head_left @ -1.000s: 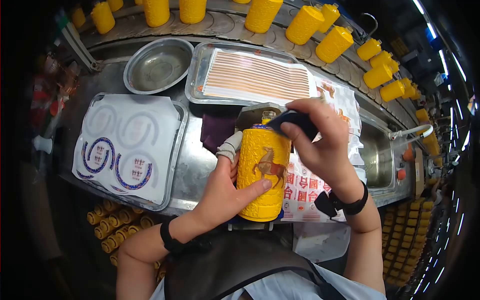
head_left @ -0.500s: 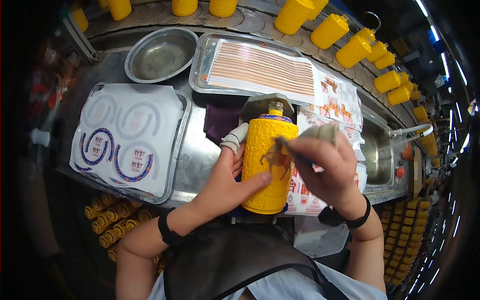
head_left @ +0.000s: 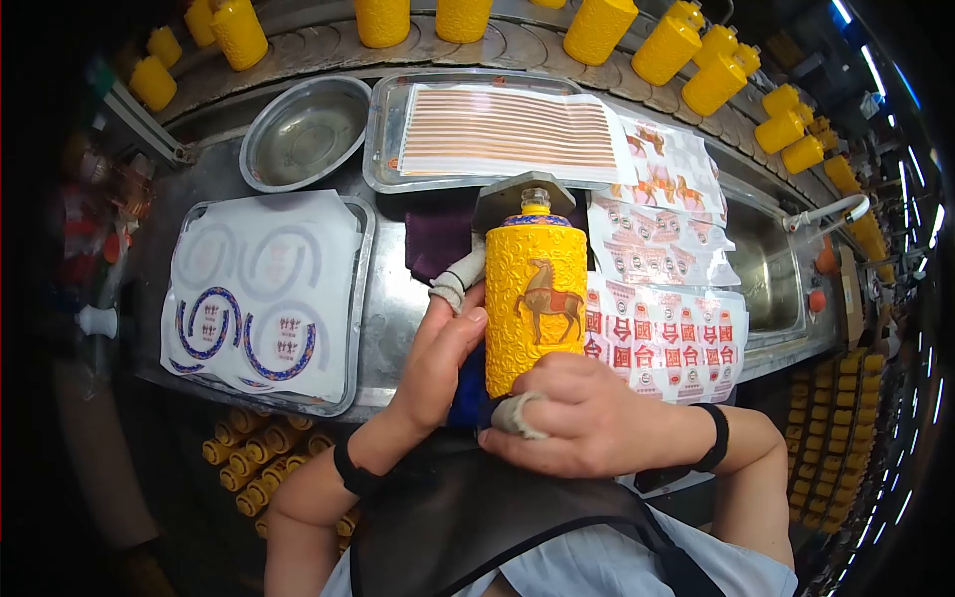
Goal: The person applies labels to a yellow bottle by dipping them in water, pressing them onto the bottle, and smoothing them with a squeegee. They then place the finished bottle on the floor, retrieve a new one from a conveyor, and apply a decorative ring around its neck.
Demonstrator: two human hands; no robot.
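A yellow embossed bottle [head_left: 507, 269] stands before me, with a brown horse decal [head_left: 549, 303] on its front and a blue patterned ring around its shoulder. My left hand [head_left: 438, 363] is at the bottle's left side, fingers partly hidden behind it, a cloth wrap on one finger. At the bottle's lower front is my right hand [head_left: 572, 418], fingers curled, with a cloth-wrapped finger; what it holds, if anything, is hidden. A dark blue cloth [head_left: 466, 393] shows beside the bottle's base.
Left is a tray [head_left: 355, 298] of ring decals. A metal bowl [head_left: 298, 139] and a tray [head_left: 383, 149] with a striped sheet lie behind. Decal sheets [head_left: 676, 338] and a sink [head_left: 771, 289] are right. Yellow bottles [head_left: 667, 50] line the conveyor [head_left: 537, 50].
My right hand has moved from the horse decal down to the bottle's lower front, uncovering the decal. My left thumb has come off the bottle's front. The conveyor bottles have shifted.
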